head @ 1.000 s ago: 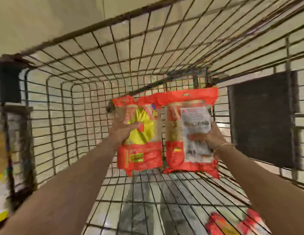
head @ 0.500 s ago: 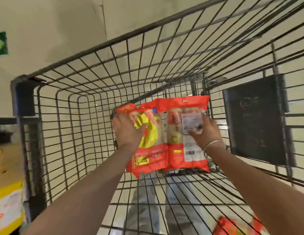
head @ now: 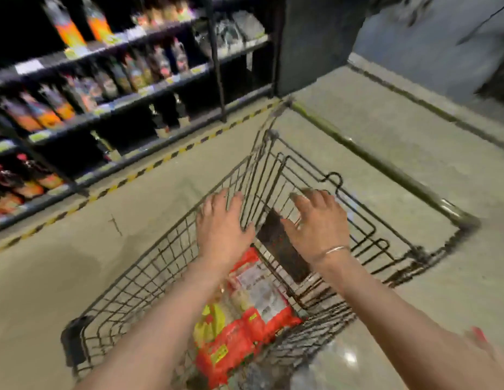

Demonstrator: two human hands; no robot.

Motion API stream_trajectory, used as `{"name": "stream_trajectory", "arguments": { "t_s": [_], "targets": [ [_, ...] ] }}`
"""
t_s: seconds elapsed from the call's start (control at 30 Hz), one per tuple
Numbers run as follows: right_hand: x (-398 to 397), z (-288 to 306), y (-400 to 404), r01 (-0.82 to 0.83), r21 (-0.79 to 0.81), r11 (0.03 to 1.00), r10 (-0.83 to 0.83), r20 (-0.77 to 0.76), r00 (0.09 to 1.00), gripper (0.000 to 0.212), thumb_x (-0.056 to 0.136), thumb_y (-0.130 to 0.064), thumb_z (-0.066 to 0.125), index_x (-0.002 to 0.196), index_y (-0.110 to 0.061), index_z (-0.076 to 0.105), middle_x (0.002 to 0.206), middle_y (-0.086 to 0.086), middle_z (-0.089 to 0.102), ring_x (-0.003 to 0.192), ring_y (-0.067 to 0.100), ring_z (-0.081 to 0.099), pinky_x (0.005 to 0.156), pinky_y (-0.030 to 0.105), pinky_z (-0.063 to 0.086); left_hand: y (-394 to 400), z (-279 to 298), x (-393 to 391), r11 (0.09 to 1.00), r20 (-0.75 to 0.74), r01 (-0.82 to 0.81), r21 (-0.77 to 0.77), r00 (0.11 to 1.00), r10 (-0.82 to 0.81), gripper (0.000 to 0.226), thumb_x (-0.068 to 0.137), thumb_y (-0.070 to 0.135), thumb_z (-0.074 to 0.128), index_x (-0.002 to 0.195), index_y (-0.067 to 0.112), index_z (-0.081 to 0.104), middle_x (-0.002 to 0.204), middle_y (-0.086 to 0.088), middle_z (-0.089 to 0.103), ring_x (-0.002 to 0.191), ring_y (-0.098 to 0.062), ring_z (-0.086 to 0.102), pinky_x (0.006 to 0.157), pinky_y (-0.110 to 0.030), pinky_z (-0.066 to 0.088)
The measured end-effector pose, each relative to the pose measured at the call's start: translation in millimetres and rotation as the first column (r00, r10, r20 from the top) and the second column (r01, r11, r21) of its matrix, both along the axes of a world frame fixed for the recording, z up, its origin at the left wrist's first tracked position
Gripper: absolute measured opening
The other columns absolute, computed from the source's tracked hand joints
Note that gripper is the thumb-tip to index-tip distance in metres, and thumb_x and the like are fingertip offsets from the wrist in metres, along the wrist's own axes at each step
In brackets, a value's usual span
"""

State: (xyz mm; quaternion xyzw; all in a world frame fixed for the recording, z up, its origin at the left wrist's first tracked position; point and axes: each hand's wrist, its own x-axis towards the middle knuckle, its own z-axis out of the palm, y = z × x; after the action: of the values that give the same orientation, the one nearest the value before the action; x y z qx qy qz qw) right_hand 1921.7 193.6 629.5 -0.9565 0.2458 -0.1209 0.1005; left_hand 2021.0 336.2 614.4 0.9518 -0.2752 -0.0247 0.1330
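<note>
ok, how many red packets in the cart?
2. The yellow-patch packet lies in the cart, partly under the left arm; the white-label packet lies beside it on the right. The arms cover part of the cart, so more may be hidden.

The packets (head: 245, 319) in my cart are bright red, with a yellow patch and a white printed label. The cart (head: 166, 249) is a dark grey wire grid with a black panel (head: 281, 249). My bracelet (head: 334, 250) is silver. The floor (head: 386, 164) is pale greenish beige, crossed by a yellow-and-black striped line (head: 160, 162). The shelves (head: 76, 53) are black and the top bottles (head: 63, 28) orange.
</note>
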Motion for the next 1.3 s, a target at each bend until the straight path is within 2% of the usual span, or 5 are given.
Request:
{"name": "stream_trajectory", "arguments": {
  "t_s": [0.2,0.37,0.6,0.77,1.3],
  "targets": [
    [-123.1,93.1,-68.7,0.312,-0.11,0.944,-0.278,0.245,0.929,0.048,0.078,-0.039,0.067,0.121,-0.019,0.063,0.127,0.01,0.062,0.119,0.038,0.054,0.094,0.049,0.049,-112.9,100.2,-72.1,0.93,0.198,0.349,-0.113,0.925,-0.324,0.059,0.083,0.04,0.062,0.137,0.02,0.048,0.148,-0.01,0.04,0.136,-0.032,0.031,0.113,-0.048,0.029],
    [-274.0,130.6,-110.3,0.61,-0.145,0.779,-0.517,0.401,0.756,0.044,0.078,-0.037,0.067,0.117,-0.017,0.065,0.124,0.01,0.064,0.116,0.036,0.055,0.089,0.046,0.049,-204.3,147.0,-193.4,0.711,0.396,0.66,-0.244,0.737,-0.548,0.053,0.078,0.03,0.069,0.127,0.013,0.058,0.136,-0.018,0.051,0.127,-0.038,0.043,0.099,-0.051,0.042],
    [-523.8,136.0,-118.5,0.879,-0.145,0.455,-0.818,0.323,0.477,0.047,0.079,-0.04,0.067,0.12,-0.017,0.064,0.126,0.011,0.062,0.115,0.037,0.055,0.094,0.046,0.047,-286.3,147.2,-433.9,0.408,0.297,0.895,-0.181,0.445,-0.845,0.057,0.085,0.037,0.061,0.139,0.022,0.047,0.149,-0.01,0.038,0.138,-0.033,0.031,0.111,-0.051,0.029],
    [-656.7,125.8,-105.1,0.956,-0.108,0.272,-0.906,0.306,0.293,0.052,0.075,-0.042,0.058,0.119,-0.016,0.065,0.123,0.013,0.063,0.113,0.038,0.056,0.092,0.046,0.049,-312.1,124.9,-564.7,0.269,0.23,0.958,-0.101,0.286,-0.93,0.058,0.088,0.041,0.056,0.142,0.025,0.041,0.152,-0.008,0.032,0.141,-0.03,0.025,0.112,-0.051,0.027],
    [-747.3,-9.5,-237.8,0.997,0.055,0.047,-0.988,0.147,0.038,0.057,0.072,-0.038,0.07,0.125,-0.018,0.063,0.118,0.014,0.065,0.11,0.038,0.058,0.087,0.048,0.051,-506.4,20.7,-668.6,0.059,0.081,0.99,0.127,0.049,-0.996,0.055,0.088,0.038,0.056,0.139,0.022,0.043,0.15,-0.01,0.034,0.14,-0.033,0.025,0.11,-0.055,0.027]
  ]
}}
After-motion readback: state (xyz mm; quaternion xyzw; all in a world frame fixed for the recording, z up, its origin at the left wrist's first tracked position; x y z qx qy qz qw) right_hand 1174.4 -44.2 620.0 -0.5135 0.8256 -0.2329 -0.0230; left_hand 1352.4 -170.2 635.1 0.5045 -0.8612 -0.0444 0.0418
